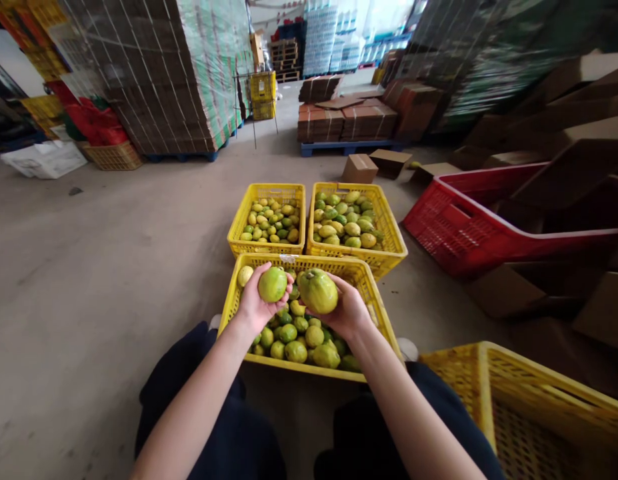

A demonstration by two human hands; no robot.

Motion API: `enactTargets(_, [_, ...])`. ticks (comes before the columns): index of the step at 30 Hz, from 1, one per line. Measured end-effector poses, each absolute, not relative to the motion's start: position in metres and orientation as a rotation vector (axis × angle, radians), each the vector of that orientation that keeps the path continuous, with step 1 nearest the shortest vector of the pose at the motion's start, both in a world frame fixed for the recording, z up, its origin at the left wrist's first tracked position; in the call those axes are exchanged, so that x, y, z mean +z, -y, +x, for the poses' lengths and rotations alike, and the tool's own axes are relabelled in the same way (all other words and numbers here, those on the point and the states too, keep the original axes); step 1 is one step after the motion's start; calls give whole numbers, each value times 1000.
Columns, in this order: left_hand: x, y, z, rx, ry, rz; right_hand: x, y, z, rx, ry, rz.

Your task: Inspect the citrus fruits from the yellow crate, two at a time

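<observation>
My left hand (255, 303) is closed round a green lemon (273, 285), which rests in the palm and fingers. My right hand (351, 312) grips a larger yellow-green lemon (317, 291) with a bumpy end, its fingers partly hidden behind the fruit. Both hands are above a yellow plastic crate (303, 368) standing between my legs. Many lemons (295, 351), green to yellow, fill the lower part of this crate. The two held lemons are side by side, a small gap between them.
Behind stand two more yellow crates, the left one (266, 248) with smaller yellowish lemons, the right one (389, 257) with larger greenish ones. To my right are another yellow crate (483, 380) and a red crate (449, 220) among cardboard boxes. Farther off, flattened cartons (369, 123) lie on a blue pallet.
</observation>
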State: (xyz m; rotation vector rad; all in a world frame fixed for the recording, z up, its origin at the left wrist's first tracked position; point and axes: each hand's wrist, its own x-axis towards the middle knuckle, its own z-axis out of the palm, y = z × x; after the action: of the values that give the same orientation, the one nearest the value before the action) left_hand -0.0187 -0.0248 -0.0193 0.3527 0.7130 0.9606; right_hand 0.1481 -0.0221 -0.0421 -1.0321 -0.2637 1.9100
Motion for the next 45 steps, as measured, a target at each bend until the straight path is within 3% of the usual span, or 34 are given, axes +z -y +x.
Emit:
enactTargets(6, [-22, 28, -14, 1002, -793, 610, -38, 24, 149, 1955, 242, -947])
enactTargets(21, [-19, 33, -14, 1088, -695, 573, -32, 25, 151, 1847, 231, -921])
enactTargets(33, [-25, 29, -14, 1130, -733, 708, -33, 31, 144, 1797, 518, -843])
enactTargets(45, [-27, 34, -7, 1365, -928, 804, -31, 46, 137, 1296, 1149, -999])
